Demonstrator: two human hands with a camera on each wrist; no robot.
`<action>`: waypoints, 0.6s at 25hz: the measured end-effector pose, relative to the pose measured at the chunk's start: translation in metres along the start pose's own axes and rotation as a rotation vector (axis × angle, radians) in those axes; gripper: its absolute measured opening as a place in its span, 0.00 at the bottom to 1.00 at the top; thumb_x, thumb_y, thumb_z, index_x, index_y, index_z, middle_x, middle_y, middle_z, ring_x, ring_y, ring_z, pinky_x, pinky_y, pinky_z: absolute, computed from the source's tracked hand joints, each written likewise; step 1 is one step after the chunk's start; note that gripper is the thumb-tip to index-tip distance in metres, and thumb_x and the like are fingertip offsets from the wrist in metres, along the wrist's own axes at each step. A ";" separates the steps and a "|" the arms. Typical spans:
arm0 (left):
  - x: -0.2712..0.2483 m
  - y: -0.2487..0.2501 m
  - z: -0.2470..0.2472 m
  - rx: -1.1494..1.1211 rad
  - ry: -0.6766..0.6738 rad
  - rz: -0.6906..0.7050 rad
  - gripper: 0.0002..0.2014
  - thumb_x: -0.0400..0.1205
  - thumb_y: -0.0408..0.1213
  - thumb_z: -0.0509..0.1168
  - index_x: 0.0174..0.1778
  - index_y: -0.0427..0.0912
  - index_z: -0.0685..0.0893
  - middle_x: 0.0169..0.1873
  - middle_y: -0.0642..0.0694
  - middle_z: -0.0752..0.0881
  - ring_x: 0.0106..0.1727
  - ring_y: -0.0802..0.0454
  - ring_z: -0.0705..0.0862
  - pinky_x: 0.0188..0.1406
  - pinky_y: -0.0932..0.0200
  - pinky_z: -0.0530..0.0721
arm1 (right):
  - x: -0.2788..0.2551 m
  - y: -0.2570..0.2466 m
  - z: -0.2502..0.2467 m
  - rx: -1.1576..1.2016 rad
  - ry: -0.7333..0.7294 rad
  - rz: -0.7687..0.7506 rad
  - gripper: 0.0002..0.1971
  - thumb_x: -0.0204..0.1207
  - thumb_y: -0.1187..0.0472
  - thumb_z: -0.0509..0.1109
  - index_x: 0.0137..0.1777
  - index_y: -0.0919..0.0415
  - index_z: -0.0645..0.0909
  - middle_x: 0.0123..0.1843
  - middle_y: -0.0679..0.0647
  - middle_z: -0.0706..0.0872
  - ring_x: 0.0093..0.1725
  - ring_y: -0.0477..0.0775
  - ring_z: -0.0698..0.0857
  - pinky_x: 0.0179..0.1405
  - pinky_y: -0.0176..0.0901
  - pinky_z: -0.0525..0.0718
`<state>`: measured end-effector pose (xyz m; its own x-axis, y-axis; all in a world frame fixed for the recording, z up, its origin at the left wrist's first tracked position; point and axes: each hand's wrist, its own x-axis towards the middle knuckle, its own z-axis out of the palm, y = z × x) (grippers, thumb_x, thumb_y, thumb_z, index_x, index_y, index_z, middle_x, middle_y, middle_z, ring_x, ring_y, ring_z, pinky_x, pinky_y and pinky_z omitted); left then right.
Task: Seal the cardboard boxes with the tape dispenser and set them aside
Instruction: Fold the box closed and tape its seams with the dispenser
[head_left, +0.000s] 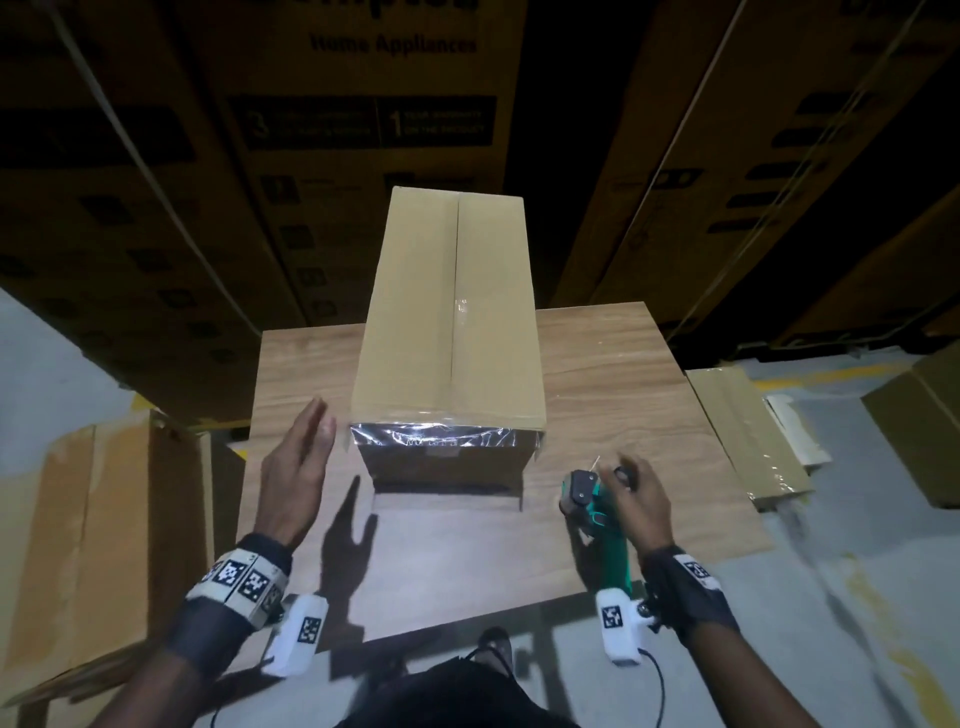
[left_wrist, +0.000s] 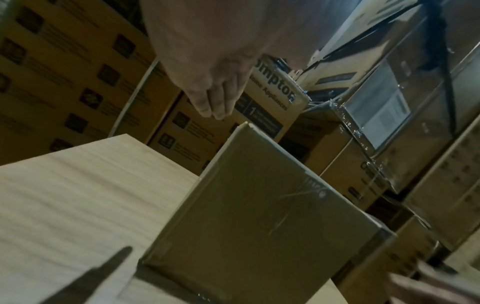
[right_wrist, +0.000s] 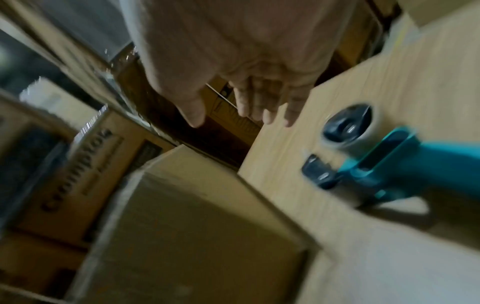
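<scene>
Standing on the table: the cardboard box (head_left: 449, 322) sits upright in the middle of the wooden table (head_left: 623, 374), its long side running from near to far.
Box top: flaps shut, with clear tape (head_left: 460, 306) shining along the centre seam; a wider glossy band wraps over the near top edge.
Tape dispenser: the teal tape dispenser (head_left: 592, 512) lies on the table to the right of the box, near its front corner, handle towards the person; the right wrist view shows it flat on the wood, roll end pointing away.
Right hand: the right hand (head_left: 636, 501) hovers just above the dispenser, fingers spread and relaxed, gripping nothing; the wrist view shows a clear gap between fingers and tool.
Left hand: the left hand (head_left: 301, 467) is held flat and straight-fingered just beside the box's near left corner, empty; whether it touches the cardboard I cannot tell.
Floor, left: a folded sheet of cardboard (head_left: 104, 519) leans beside the table.
Floor, right: a taped flat box (head_left: 748, 431) lies by the table, another brown carton further right.
Behind: tall stacked printed cartons (head_left: 363, 130) fill the far side.
</scene>
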<state>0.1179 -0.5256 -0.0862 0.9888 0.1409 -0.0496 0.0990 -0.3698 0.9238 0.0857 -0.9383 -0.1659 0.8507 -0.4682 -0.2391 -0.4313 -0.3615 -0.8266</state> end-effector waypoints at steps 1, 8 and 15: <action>-0.001 -0.003 0.004 -0.038 -0.058 -0.011 0.35 0.85 0.64 0.54 0.88 0.53 0.65 0.84 0.52 0.69 0.83 0.55 0.66 0.79 0.52 0.61 | -0.003 -0.021 0.011 0.188 -0.093 0.028 0.34 0.78 0.34 0.71 0.80 0.49 0.74 0.79 0.48 0.76 0.77 0.55 0.75 0.79 0.63 0.73; -0.009 -0.015 0.041 -0.179 -0.018 -0.020 0.40 0.82 0.69 0.49 0.89 0.53 0.63 0.83 0.58 0.66 0.83 0.60 0.64 0.80 0.62 0.58 | -0.029 -0.072 0.079 0.587 -0.386 0.128 0.55 0.70 0.17 0.59 0.91 0.48 0.50 0.89 0.40 0.57 0.85 0.37 0.58 0.88 0.45 0.50; 0.008 -0.044 0.026 -0.277 -0.086 -0.036 0.29 0.88 0.65 0.48 0.84 0.59 0.70 0.80 0.50 0.78 0.81 0.58 0.72 0.86 0.46 0.60 | -0.013 -0.049 0.062 0.428 -0.497 0.136 0.41 0.78 0.21 0.47 0.86 0.42 0.66 0.85 0.39 0.65 0.86 0.46 0.61 0.88 0.65 0.46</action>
<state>0.1249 -0.5323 -0.1376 0.9922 0.0664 -0.1054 0.1116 -0.0990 0.9888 0.1140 -0.8647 -0.1537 0.8788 -0.0224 -0.4767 -0.4741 0.0742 -0.8774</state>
